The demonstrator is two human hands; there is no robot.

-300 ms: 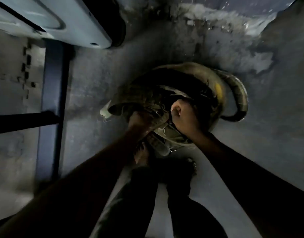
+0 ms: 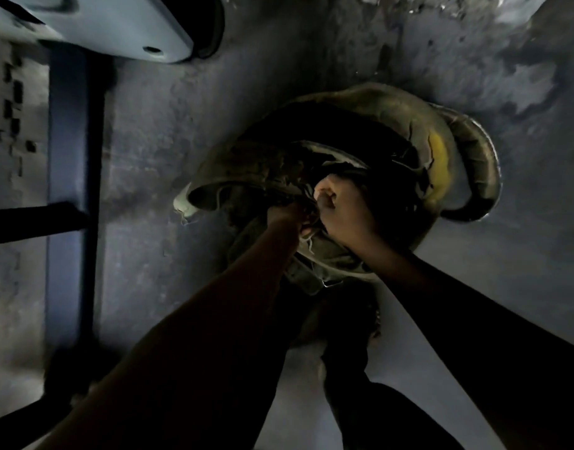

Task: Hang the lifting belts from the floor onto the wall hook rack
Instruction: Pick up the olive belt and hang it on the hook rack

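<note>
Nearest the camera, both forearms reach down past the person's dark trouser legs [image 2: 353, 401] toward a heap on the floor [image 2: 149, 254]. The left hand [image 2: 287, 216] is closed into the frayed edge of the pile, though shadow hides its fingers; the right hand [image 2: 344, 216] is a tight fist around a strap just beside it. The lifting belts [image 2: 344, 134] lie coiled together on the concrete — worn, olive-brown, one with a yellow patch [image 2: 439, 164] on its far curve, and an outer loop curling off to the right. To lift well, it seems wise to free one belt from the tangle first, drawing it up by a firm band — not by loose threads, which could tear. Beyond, at the left, stand a dark blue post [image 2: 73, 190] and a pale panel [image 2: 116, 21]; the hook rack is not in view.
</note>
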